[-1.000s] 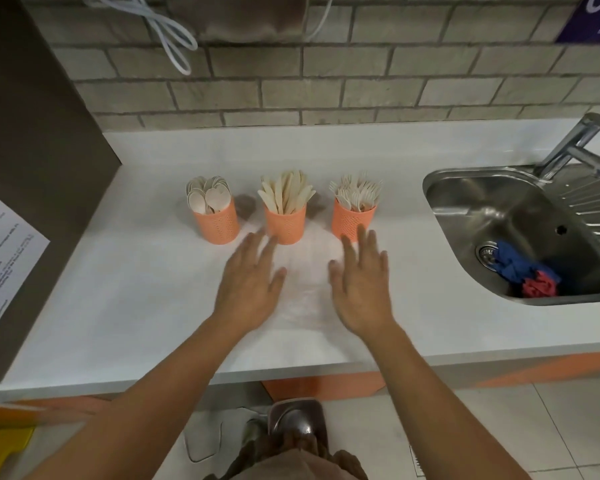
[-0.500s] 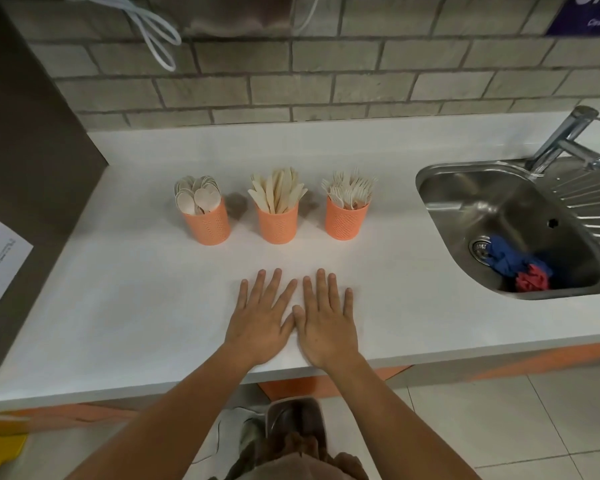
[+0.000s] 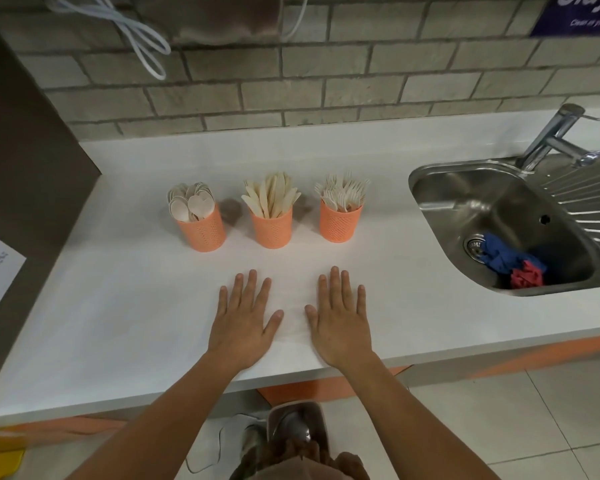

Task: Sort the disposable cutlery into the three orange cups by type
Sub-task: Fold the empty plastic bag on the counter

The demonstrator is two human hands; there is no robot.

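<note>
Both hands lie flat, palms down, on the white table (image 3: 118, 323), holding nothing: left hand (image 3: 245, 325) and right hand (image 3: 340, 323) side by side, slightly apart. Beyond them stand three orange cups in a row: spoons cup (image 3: 201, 230) left, knives cup (image 3: 272, 227) middle, forks cup (image 3: 339, 223) right. Farther right, a steel sink (image 3: 465, 188) holds blue and red cloths (image 3: 511, 263).
</note>
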